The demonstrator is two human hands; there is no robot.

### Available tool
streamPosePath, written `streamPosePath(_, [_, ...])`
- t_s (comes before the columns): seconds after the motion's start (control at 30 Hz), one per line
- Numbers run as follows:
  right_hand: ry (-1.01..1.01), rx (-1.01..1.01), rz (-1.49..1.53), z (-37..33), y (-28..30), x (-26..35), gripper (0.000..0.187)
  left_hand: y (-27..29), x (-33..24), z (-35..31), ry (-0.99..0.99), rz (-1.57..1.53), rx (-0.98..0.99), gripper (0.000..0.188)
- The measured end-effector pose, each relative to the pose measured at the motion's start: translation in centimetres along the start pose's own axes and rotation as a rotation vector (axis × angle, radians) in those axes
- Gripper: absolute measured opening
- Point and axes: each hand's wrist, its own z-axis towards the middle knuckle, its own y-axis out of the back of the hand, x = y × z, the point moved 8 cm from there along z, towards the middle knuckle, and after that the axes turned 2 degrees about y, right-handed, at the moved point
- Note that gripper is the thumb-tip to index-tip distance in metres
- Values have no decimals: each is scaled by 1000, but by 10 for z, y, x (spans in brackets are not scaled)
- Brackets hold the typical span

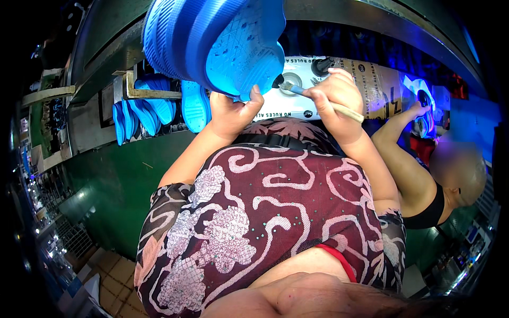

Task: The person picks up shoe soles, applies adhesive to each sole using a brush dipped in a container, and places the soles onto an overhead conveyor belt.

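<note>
My left hand (237, 111) grips blue shoe soles (241, 58) by their near edge, thumb on the top face. Several seem to be nested together, lifted and tilted over the work surface. In my right hand (340, 100) is a paintbrush (347, 111) with a pale wooden handle. Its dark bristles are close to the right edge of the nearest sole; whether they touch it I cannot tell. Below the brush a round, pale container (291, 85) stands on white printed sheeting (268, 106). Beyond my right fingers there is a small black object (322, 67), its kind unclear.
More blue soles (154, 108) lie on the left, beside a metal frame bar (154, 94). Brown printed cardboard (377, 90) covers the surface to the right. Another person (408, 169) sits there, a hand on a shoe-like piece (423, 114) in blue light. A metal rail (408, 18) runs along the far side.
</note>
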Motion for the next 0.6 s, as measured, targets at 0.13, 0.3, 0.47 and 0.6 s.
streamPosePath(0.13, [-38, -73, 95, 0, 2, -2, 17, -8, -4, 1, -4, -35, 37, 31])
streamPosePath(0.3, [-42, -16, 42, -7, -2, -1, 20, -7, -23, 3, -206, 210, 37, 20])
streamPosePath(0.47, [-108, -148, 180, -4, 9, -6, 19, -15, -14, -8, -191, 228, 218, 35])
streamPosePath(0.6, [2, -104, 41, 0, 5, 6, 18, -18, -24, -6, -245, 362, 229, 32])
